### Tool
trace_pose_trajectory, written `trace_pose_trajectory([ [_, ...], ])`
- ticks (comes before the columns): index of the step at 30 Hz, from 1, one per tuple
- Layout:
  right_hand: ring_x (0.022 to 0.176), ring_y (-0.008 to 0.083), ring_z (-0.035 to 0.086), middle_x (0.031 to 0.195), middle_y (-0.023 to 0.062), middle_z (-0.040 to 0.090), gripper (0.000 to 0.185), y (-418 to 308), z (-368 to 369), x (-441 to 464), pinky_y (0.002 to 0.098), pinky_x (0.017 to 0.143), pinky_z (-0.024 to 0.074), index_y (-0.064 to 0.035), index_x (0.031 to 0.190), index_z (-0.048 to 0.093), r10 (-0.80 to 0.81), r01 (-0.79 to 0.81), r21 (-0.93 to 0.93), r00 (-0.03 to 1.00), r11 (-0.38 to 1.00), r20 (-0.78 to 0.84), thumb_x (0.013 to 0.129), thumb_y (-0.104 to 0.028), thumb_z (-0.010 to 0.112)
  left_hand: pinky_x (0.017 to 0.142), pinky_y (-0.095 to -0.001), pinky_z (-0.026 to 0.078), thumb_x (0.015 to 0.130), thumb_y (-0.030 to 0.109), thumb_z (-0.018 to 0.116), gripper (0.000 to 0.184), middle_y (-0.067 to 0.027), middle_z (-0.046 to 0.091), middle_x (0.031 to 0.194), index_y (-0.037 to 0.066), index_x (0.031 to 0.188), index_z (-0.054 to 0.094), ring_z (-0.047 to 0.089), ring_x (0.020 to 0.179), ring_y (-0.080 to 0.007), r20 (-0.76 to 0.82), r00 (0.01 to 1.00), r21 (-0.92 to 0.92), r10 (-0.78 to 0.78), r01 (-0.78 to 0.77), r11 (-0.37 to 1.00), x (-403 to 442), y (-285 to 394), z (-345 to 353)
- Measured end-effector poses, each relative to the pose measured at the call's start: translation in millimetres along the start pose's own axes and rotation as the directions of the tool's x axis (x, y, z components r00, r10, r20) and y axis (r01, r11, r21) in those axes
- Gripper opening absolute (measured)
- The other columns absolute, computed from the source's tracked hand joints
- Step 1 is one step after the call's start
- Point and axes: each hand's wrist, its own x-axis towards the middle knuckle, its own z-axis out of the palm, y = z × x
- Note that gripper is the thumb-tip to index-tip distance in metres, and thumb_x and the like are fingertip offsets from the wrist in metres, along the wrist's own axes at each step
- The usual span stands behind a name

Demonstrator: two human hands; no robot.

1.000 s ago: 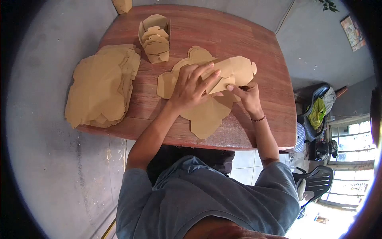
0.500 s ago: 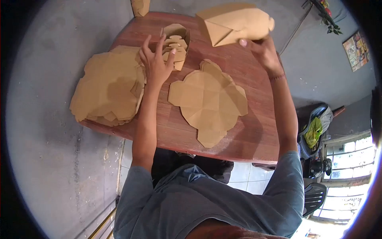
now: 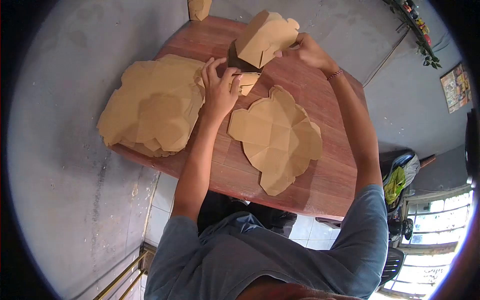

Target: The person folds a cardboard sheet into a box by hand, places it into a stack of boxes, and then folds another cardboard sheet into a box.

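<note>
My right hand [image 3: 311,53] grips a folded brown cardboard box [image 3: 270,36] by its right end, tilted over another cardboard box [image 3: 248,84] on the table. The lower box shows a dark inside, and the raised one partly covers it. At the lower box's near left side is my left hand [image 3: 220,90], its fingers spread and touching the cardboard. Closer to me lies a flat, creased cardboard blank [image 3: 280,140] with rounded flaps. A thick stack of flat cardboard blanks [image 3: 150,105] lies to the left of my left hand.
The reddish-brown wooden table [image 3: 225,167] meets a grey wall [image 3: 65,100] on the left. Another folded cardboard piece [image 3: 199,9] stands at the far left corner. Beyond the right edge are bags [image 3: 400,175] and a dark chair [image 3: 392,265].
My right hand has brought the held box left and down over the lower box. My left hand stays at the lower box, fingers spread. The whole view has shifted slightly.
</note>
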Motion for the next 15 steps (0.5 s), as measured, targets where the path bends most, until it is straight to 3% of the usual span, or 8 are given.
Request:
trace_pose_trajectory([
  [2, 0.108, 0.0213, 0.065, 0.112, 0.0093, 0.073, 0.036, -4, 4, 3, 0.0351, 0.095, 0.0505, -0.002, 0.114, 0.073, -0.028, 0.029, -0.031, 0.999, 0.999, 0.026, 0.086, -0.023, 0.081, 0.108, -0.0573, 0.038, 0.093, 0.017, 0.071, 0.017, -0.0174, 0.045, 0.133, 0.009, 0.107, 0.066, 0.039, 0.133, -0.0431, -0.008, 1.0, -0.007, 0.002, -0.002, 1.0, -2, -1, 1],
  [4, 0.125, 0.0266, 0.057, 0.131, 0.0137, 0.064, 0.037, -2, 12, 8, 0.0379, 0.102, 0.0474, -0.0019, 0.115, 0.073, -0.305, 0.293, -0.287, 0.952, 0.912, 0.004, 0.084, -0.021, 0.079, 0.107, -0.0562, 0.041, 0.093, 0.014, 0.07, 0.018, -0.0187, 0.044, 0.134, 0.008, 0.109, 0.065, 0.042, 0.132, -0.043, -0.003, 0.999, -0.115, -0.04, 0.04, 0.993, -2, -2, 3],
  [5, 0.125, 0.0266, 0.057, 0.131, 0.0137, 0.064, 0.037, -1, 16, 8, 0.0379, 0.102, 0.0474, -0.0019, 0.115, 0.073, -0.303, 0.291, -0.287, 0.953, 0.913, 0.003, 0.084, -0.021, 0.079, 0.107, -0.0562, 0.041, 0.093, 0.014, 0.07, 0.018, -0.0187, 0.044, 0.134, 0.008, 0.109, 0.065, 0.042, 0.132, -0.043, -0.001, 0.999, -0.117, -0.039, 0.039, 0.992, -4, -2, 4],
  [7, 0.137, 0.0318, 0.044, 0.144, 0.0124, 0.054, 0.038, -3, 24, 8, 0.0416, 0.114, 0.0392, -0.0026, 0.117, 0.072, -0.371, 0.345, -0.587, 0.925, 0.732, 0.082, 0.081, -0.017, 0.078, 0.104, -0.0499, 0.048, 0.098, 0.019, 0.067, 0.017, -0.0177, 0.042, 0.137, 0.007, 0.11, 0.066, 0.051, 0.13, -0.0405, 0.087, 0.987, -0.217, -0.139, 0.155, 0.964, -5, -1, 5],
  [10, 0.139, 0.0335, 0.043, 0.143, 0.0095, 0.056, 0.046, -10, 40, 7, 0.0436, 0.121, 0.0313, -0.0034, 0.125, 0.068, -0.339, 0.307, -0.607, 0.939, 0.733, 0.065, 0.08, -0.013, 0.075, 0.102, -0.0519, 0.049, 0.094, 0.011, 0.07, 0.019, -0.0205, 0.044, 0.135, 0.006, 0.112, 0.065, 0.051, 0.127, -0.0434, 0.031, 0.993, -0.334, -0.117, 0.121, 0.935, -5, 3, 10],
  [15, 0.142, 0.034, 0.04, 0.146, 0.0113, 0.054, 0.056, -21, 42, 9, 0.0446, 0.12, 0.0345, -0.0051, 0.136, 0.059, -0.292, 0.318, -0.541, 0.947, 0.779, 0.136, 0.083, -0.01, 0.073, 0.103, -0.0479, 0.049, 0.099, 0.016, 0.065, 0.016, -0.0198, 0.041, 0.139, 0.003, 0.109, 0.064, 0.054, 0.127, -0.0396, 0.057, 0.992, -0.262, -0.111, 0.123, 0.957, -9, 0, 8],
])
